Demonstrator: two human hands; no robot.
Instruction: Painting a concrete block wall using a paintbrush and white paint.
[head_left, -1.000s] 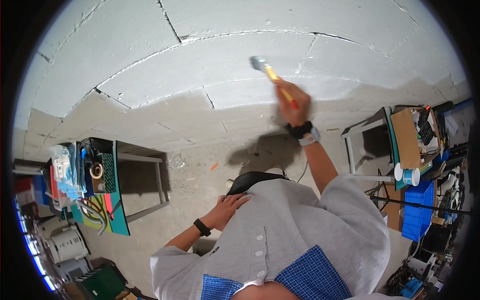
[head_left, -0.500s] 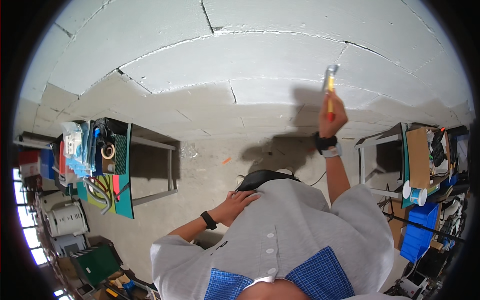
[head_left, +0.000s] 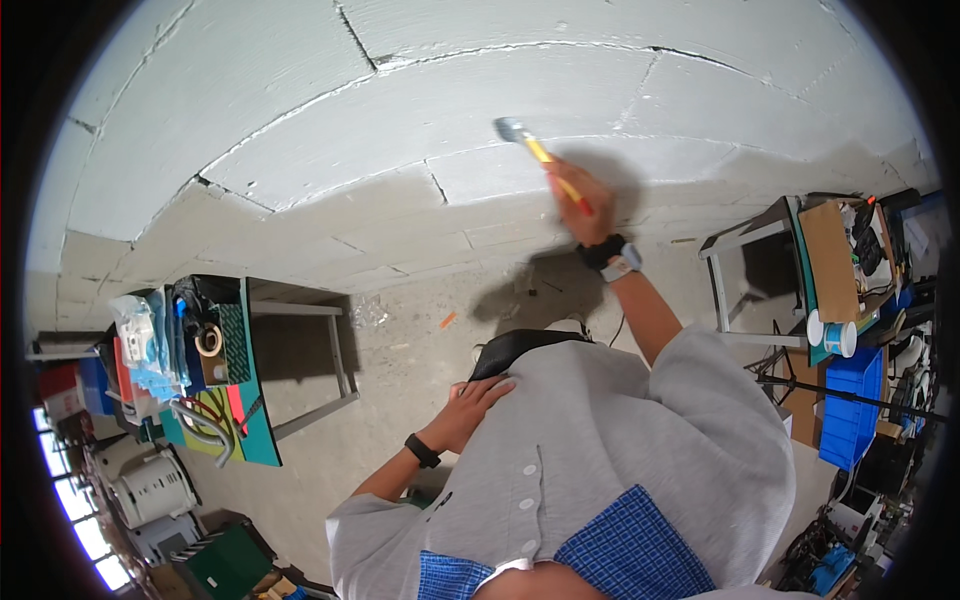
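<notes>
My right hand (head_left: 590,208) is raised before the block wall (head_left: 420,110) and closed around a paintbrush (head_left: 541,153). The brush has a yellow handle with a red end, and its grey head, slightly blurred, points up and left against the white-coated blocks. Whether the bristles touch the wall is hard to tell. Below the brush, an uncoated grey band (head_left: 340,215) runs along the lower wall. My left hand (head_left: 466,412) lies on my shirt at the waist, fingers stretched out, with no object in it.
To the left stands a table (head_left: 262,400) bearing bagged items, a tape roll (head_left: 209,340) and grey hose (head_left: 205,428). On the right, another table carries a cardboard box (head_left: 832,262) and white tubs (head_left: 840,338). A blue crate (head_left: 850,410) sits nearby. Orange scrap (head_left: 447,320) lies on the floor.
My right hand has swept the paintbrush leftward across the wall, and the brush has tipped from nearly upright to slanting left. The left hand stays at my waist. The whole view has shifted slightly.
</notes>
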